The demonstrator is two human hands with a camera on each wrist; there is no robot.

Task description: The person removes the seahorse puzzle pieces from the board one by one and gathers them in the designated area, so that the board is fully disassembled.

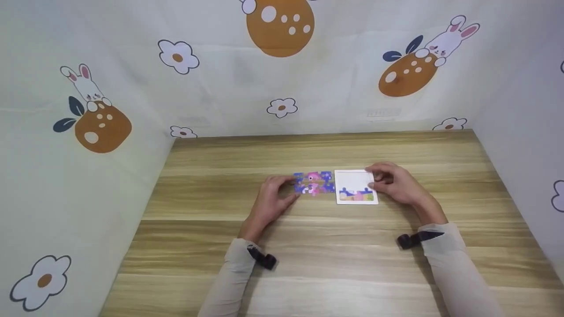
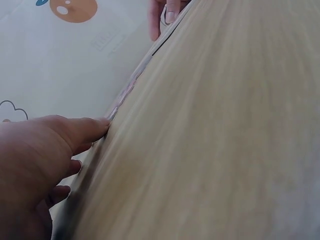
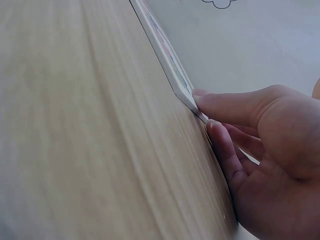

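Observation:
A square white puzzle tray (image 1: 356,175) lies flat on the table, a row of joined pieces (image 1: 356,196) along its near side. My right hand (image 1: 398,184) holds the tray by its right edge, the thumb on the rim in the right wrist view. Just left of the tray is a group of purple and pink jigsaw pieces (image 1: 313,182), lying close together. At the left side of that group, my left hand (image 1: 271,199) has thumb and forefinger spread around its corners. The left wrist view shows the straight thumb (image 2: 90,130) right at the edge of the pieces.
The wood-grain table (image 1: 326,268) runs back to a pale curtain (image 1: 229,88) printed with rabbits, oranges and flowers. Similar cloth hangs at the left and right sides. Each sleeve carries a small black wrist camera (image 1: 264,259).

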